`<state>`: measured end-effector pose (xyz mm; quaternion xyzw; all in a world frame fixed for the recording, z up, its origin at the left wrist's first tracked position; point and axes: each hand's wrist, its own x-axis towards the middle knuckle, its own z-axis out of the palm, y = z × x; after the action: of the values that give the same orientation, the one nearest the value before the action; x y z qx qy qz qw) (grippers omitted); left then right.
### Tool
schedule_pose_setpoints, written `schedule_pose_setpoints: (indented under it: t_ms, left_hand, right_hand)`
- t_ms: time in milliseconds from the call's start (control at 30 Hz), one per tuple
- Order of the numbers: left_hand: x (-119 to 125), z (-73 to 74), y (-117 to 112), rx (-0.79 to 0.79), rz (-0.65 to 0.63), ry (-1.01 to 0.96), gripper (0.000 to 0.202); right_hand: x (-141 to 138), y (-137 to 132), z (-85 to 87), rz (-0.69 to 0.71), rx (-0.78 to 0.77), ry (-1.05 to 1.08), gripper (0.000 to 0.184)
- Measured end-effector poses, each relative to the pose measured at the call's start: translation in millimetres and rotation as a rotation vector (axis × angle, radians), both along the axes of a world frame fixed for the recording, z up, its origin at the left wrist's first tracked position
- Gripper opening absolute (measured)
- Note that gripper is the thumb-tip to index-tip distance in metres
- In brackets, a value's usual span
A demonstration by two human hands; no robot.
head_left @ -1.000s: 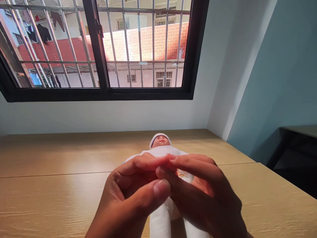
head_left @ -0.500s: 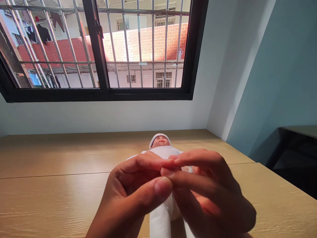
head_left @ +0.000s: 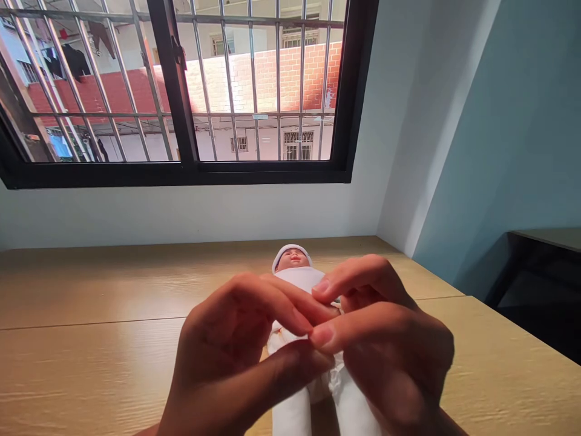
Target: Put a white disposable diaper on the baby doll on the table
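A baby doll in a white cap and white clothes lies on its back on the wooden table, head toward the window. Above its middle, my left hand and my right hand meet at the fingertips. The left thumb and fingers curl inward to a pinch. My right thumb and index finger close in from the other side, touching the left fingertips. Anything between them is hidden or too small to make out. Both hands cover the doll's belly and arms, while its white legs show below.
The light wooden table has a seam across it and meets a white wall at the back. A black-framed window with metal bars is above. At the right stands a dark piece of furniture beyond the table's edge.
My right fingers have spread a little and shifted over the left fingertips. The left index finger has bent more, and the left thumb has moved right under the right thumb.
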<state>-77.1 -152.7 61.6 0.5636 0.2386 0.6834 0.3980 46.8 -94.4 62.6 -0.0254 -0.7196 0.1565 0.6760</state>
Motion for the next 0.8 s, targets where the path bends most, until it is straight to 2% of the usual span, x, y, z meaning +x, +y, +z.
schedule_pose_setpoints:
  t_ms: [167,367,567,667,800]
  left_hand:
    - [1.1,0.4,1.2,-0.005,-0.021,-0.015,0.014]
    - [0.0,-1.2,0.1,-0.034,-0.019,0.001,0.014]
    - [-0.4,-0.4,1.2,-0.008,-0.025,0.018,0.015]
    - [0.7,1.3,1.9,0.08,0.037,0.068,0.02]
    - [0.3,1.5,-0.2,0.166,0.192,0.181,0.024]
  right_hand:
    - [-3.2,-1.4,-0.1,0.032,0.003,0.032,0.021]
    - [-9.4,-6.8,-2.7,-0.026,-0.065,0.132,0.025]
    - [-8.5,-5.2,-4.4,-0.004,-0.049,0.111,0.024]
    - [-6.0,-3.6,-4.2,0.013,-0.057,0.117,0.024]
    - [-0.2,-2.6,-1.6,0.019,-0.003,-0.037,0.024]
